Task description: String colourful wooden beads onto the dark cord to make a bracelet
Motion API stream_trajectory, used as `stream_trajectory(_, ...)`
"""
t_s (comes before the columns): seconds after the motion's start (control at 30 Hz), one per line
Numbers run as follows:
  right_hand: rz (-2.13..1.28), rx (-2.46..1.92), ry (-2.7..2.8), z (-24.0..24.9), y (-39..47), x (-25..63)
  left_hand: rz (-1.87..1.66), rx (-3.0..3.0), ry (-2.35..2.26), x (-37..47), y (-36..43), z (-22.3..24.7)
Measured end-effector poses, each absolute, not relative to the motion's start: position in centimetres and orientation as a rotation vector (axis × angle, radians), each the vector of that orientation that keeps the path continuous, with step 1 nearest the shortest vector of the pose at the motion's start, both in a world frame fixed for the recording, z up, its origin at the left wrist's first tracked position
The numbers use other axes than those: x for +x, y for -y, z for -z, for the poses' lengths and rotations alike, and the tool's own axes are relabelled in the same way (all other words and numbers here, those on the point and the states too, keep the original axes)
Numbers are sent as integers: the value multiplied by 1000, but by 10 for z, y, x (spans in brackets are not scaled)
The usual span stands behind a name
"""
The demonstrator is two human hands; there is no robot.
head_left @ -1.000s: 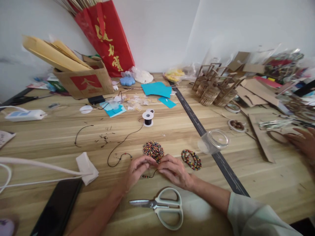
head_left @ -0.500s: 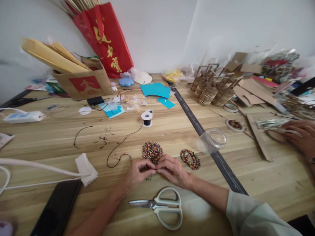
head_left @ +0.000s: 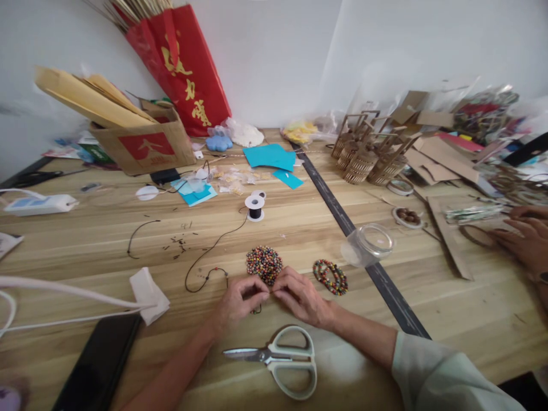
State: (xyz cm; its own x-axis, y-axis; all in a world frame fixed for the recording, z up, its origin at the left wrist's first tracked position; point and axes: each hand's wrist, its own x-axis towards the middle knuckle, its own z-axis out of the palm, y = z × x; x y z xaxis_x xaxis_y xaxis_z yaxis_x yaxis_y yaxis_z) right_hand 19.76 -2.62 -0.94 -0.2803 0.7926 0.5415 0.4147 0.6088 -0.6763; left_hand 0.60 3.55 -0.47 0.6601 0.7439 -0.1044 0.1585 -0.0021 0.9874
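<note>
Left hand [head_left: 240, 297]: forearm bare, slanting up from the near side of the worktop [head_left: 466, 319]; wrist low, fingers curled, thumb and index tips pinched. Right hand [head_left: 302, 297]: forearm in from near right, pale sleeve [head_left: 432, 365] at elbow, knuckles up, thumb tucked under, tips pinched likewise. Hands nearly meet tip to tip, both closed on the black cord [head_left: 185, 279]; exact bit between fingertips too small to make out. A short beaded end hangs below the left fingers; another stretch lies looped left of that hand, a few beads on it. Bead pile [head_left: 264, 264] just beyond the fingertips, mid-worktop. Scissors [head_left: 268, 355] nearer the body, blades pointing left. Far right: a co-worker's hand [head_left: 524, 240], palm down beside a brown ring [head_left: 475, 235].

Containers. Near the back left corner, cardboard box [head_left: 148, 147], brown envelopes [head_left: 85, 100] leaning out leftward. Red bag [head_left: 192, 74] behind it at the back edge, tilted, thin sticks [head_left: 143, 7] out of its top. Small clear bags [head_left: 237, 181] with yellowish bits, towards the back edge. Spool [head_left: 256, 213] upright, black cord wound on it. Toward back right, slatted baskets [head_left: 358, 165] with tall handles, clustered; contents cannot be told. Right of these, nearer, a white ring [head_left: 415, 226] around brown balls [head_left: 409, 216].
</note>
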Motion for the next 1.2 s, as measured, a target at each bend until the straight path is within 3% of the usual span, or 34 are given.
stream_trajectory(0.27, -434, -1230, 1632, 9, 18, 210, -626, 1456, -889, 7, -37, 3)
stream_trajectory(1.2, -242, -1442, 2011, 22, 20, 213, -626, 1467, -952, 6, -37, 1)
